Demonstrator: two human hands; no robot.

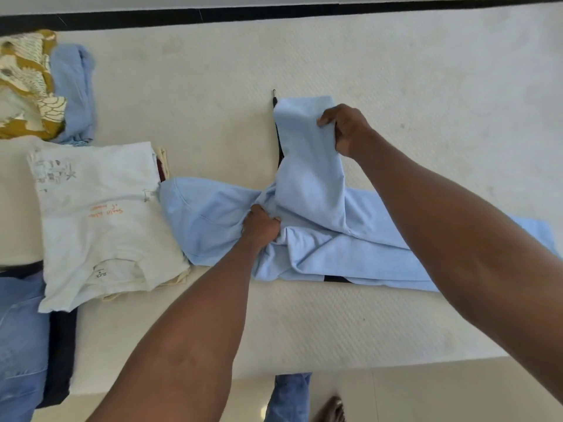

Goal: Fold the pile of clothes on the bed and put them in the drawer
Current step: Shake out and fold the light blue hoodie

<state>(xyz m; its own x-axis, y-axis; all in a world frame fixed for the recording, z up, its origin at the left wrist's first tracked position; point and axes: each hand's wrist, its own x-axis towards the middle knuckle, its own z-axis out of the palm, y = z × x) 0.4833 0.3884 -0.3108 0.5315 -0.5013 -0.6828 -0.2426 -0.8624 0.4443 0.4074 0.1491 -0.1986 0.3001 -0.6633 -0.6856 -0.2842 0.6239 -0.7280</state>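
Hoodie: we see the light blue hoodie (320,239) lying across the bed (396,102), just beside the folded white shirt (100,220).
Left hand: our left hand (262,225) has its grip closed on a bunch of cloth at the middle of the hoodie.
Right hand: our right hand (345,129) pinches the end of the sleeve (307,166) and holds it lifted.
Handling: we judge the cloth soft, light and limp; it will sag and wrinkle, not break.
Where to hold: we think edges and seams are best, sleeve end and shoulder, with the body kept flat.
Still unfolded: the pile (45,86) at far left.
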